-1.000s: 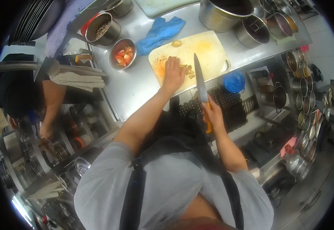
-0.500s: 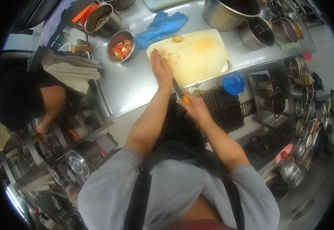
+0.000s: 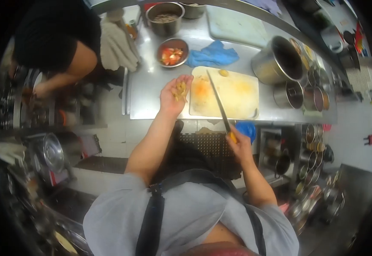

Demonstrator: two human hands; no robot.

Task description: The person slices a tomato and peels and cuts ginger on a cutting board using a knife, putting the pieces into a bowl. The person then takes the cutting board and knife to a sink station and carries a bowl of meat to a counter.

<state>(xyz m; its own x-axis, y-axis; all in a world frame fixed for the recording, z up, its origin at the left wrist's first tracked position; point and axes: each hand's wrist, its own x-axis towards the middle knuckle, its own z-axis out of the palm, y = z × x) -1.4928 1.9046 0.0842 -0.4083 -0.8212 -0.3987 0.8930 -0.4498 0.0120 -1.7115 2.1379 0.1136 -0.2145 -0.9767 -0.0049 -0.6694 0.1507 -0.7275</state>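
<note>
My left hand (image 3: 173, 99) is turned palm up and cupped, just off the board's left edge. In it lie small yellowish-brown slices (image 3: 180, 90), which look like ginger. My right hand (image 3: 240, 143) is closed round the yellow handle of a long kitchen knife (image 3: 220, 102), its blade reaching up across the cutting board (image 3: 237, 100). The board is pale, with orange stains. Near its top edge sits a yellowish lump (image 3: 224, 73) of similar colour. Beyond my left hand stands a metal bowl (image 3: 185, 44) of cut red and white pieces, probably tomato.
A blue cloth (image 3: 215, 54) lies behind the board. Metal pots (image 3: 275, 62) stand to the right, and a pot of dark contents (image 3: 165, 26) at the back. Another board (image 3: 237, 26) lies farther off. A co-worker's arm (image 3: 68, 74) is at the left.
My left hand has lifted off the board and turned palm up with the slices in it. The knife has moved from beside that hand to over the board. My view has shifted.
</note>
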